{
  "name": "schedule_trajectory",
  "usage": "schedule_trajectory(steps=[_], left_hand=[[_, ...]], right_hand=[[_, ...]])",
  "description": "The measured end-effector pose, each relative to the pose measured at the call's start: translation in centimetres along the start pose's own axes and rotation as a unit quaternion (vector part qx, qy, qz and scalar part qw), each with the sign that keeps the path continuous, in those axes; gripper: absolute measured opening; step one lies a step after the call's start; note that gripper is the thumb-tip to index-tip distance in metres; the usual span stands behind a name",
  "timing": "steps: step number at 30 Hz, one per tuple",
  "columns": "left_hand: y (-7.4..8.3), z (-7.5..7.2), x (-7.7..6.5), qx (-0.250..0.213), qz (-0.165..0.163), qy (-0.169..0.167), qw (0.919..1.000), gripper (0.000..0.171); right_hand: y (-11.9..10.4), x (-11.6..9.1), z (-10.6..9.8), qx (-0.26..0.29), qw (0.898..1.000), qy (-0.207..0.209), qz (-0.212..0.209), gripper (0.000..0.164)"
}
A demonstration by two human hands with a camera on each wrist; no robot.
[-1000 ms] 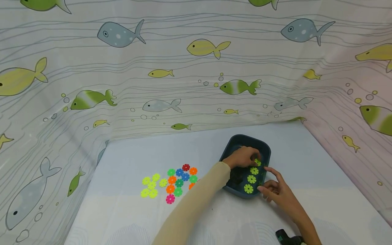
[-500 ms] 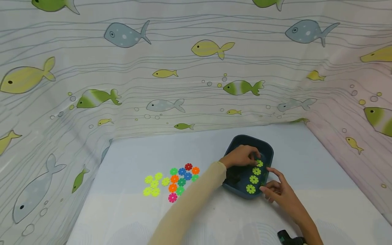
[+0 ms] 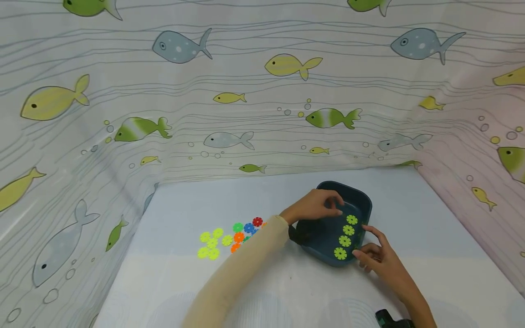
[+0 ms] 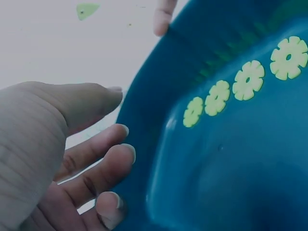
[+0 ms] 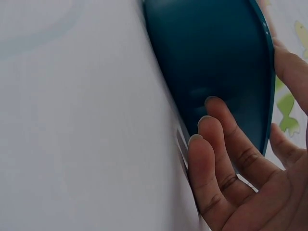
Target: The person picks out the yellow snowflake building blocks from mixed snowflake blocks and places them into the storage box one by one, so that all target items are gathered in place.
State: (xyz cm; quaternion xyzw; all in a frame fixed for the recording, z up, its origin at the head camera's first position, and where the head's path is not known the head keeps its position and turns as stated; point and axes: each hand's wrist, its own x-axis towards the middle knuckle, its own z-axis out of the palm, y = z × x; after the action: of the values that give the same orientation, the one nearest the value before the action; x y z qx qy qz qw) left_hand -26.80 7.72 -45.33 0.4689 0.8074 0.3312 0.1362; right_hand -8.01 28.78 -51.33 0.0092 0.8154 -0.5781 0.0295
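A dark blue tray (image 3: 324,259) rests on the white table, with a row of several yellow-green notched plastic discs (image 3: 345,240) along its right side. My left hand (image 3: 313,206) hovers over the tray's left part, its fingers bent loosely, with nothing between them. In the left wrist view, that hand (image 4: 53,130) has its thumb and fingers apart beside the tray's rim (image 4: 144,96). At the near right side, my right hand (image 3: 381,255) holds the rim. The right wrist view has several fingers of this hand (image 5: 255,183) against the tray's outer wall (image 5: 211,53).
Left of the tray lies a group of loose yellow-green discs (image 3: 212,243), beside discs in orange (image 3: 239,237), blue (image 3: 249,227) and red (image 3: 257,222). My left sleeve (image 3: 242,269) covers some of them. A fish-print curtain (image 3: 266,114) stands around the table.
My left hand has let go of the yellow-green disc at the far end of the row and drawn back left. The right hand stays at the rim. The head view has shifted slightly.
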Motion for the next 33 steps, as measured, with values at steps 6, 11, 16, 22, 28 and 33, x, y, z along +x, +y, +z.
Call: schedule_trajectory(steps=[6, 11, 16, 22, 28, 33], left_hand=[[-0.3, -1.0, -1.5, -0.013, 0.003, 0.019, 0.9997, 0.031], [-0.8, -1.7, -3.0, -0.025, 0.006, 0.031, 0.9992, 0.03], [-1.3, -2.3, -4.7, -0.035, 0.005, 0.04, 0.9986, 0.028], [-2.1, -3.1, -6.7, -0.037, -0.005, 0.057, 0.9977, 0.029], [-3.3, -3.7, -9.3, -0.033, -0.031, 0.071, 0.9965, 0.026], [-4.1, -4.6, -11.8, -0.036, -0.055, 0.084, 0.9943, 0.021]], right_hand=[[0.0, -0.1, -0.1, -0.003, 1.0, 0.001, 0.003, 0.082], [0.0, -0.1, -0.1, 0.001, 1.0, 0.001, -0.001, 0.082], [0.1, -0.2, 0.0, 0.004, 1.0, 0.003, -0.007, 0.08], [0.2, -0.2, 0.0, -0.003, 1.0, 0.0, -0.012, 0.08], [0.1, -0.2, 0.1, -0.005, 1.0, 0.002, -0.008, 0.081], [0.0, -0.1, 0.1, -0.009, 1.0, -0.002, -0.011, 0.081]])
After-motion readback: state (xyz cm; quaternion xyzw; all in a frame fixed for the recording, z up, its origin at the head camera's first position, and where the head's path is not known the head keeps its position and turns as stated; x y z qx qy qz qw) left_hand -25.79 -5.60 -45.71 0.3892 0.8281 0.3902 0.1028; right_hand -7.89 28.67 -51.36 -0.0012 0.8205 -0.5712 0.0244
